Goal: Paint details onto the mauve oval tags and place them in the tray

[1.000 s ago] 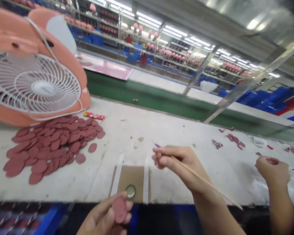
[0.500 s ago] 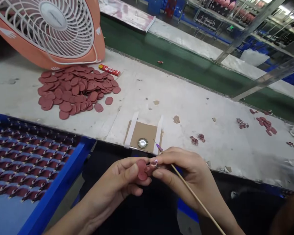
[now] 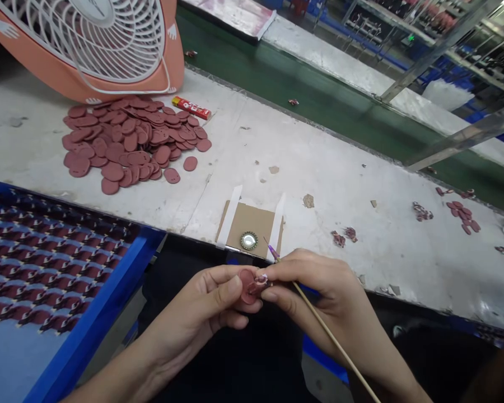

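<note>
Pinching maroon disc [image 3: 247, 286] in L hand [image 3: 205, 296], R hand [image 3: 315, 291] touching it.

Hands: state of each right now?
Left hand: closed, pinching a maroon disc.
Right hand: closed, holding a wooden stick, fingertips at the disc.

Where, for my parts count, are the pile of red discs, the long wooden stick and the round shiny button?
Pile of red discs [image 3: 130, 140]: head view, middle of the pile.
Long wooden stick [image 3: 330, 333]: head view, lower shaft.
Round shiny button [image 3: 248, 241]: head view, its mirrored centre.
</note>
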`<state>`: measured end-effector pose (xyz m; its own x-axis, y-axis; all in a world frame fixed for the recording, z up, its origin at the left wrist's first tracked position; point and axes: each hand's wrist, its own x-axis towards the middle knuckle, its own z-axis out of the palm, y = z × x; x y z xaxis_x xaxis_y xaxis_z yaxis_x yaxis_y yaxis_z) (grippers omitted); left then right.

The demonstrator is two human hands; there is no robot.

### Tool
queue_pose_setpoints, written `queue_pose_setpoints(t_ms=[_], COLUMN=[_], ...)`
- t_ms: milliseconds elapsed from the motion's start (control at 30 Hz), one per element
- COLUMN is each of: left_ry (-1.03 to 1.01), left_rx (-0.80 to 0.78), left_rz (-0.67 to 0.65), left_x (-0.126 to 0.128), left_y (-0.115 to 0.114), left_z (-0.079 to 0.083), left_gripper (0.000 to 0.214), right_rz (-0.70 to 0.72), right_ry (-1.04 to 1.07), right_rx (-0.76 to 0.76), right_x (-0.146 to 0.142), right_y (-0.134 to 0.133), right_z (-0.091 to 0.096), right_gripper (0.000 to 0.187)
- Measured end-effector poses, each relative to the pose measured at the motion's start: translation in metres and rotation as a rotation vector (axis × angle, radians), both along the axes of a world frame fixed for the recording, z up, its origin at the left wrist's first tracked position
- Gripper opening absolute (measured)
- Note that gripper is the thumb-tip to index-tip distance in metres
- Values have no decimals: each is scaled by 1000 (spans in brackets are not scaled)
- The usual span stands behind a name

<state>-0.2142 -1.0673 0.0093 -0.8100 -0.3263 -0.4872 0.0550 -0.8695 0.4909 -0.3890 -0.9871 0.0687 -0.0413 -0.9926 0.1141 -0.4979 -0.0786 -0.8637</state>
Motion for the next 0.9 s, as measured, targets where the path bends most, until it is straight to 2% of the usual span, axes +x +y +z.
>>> queue_pose_setpoints(t_ms=[567,900], left_ry=[11,0], left_rx=[-15,64], left_rz=[13,29], left_x=[1,1], left_y=[1,3], left_z=[-1,-7], left_gripper=[19,17], right_rz=[61,84], right_ry=[139,170], right_rx=[-4,23], right_x=[-1,1], right_y=[-2,-5], right_z=[2,4], right_gripper=[11,11])
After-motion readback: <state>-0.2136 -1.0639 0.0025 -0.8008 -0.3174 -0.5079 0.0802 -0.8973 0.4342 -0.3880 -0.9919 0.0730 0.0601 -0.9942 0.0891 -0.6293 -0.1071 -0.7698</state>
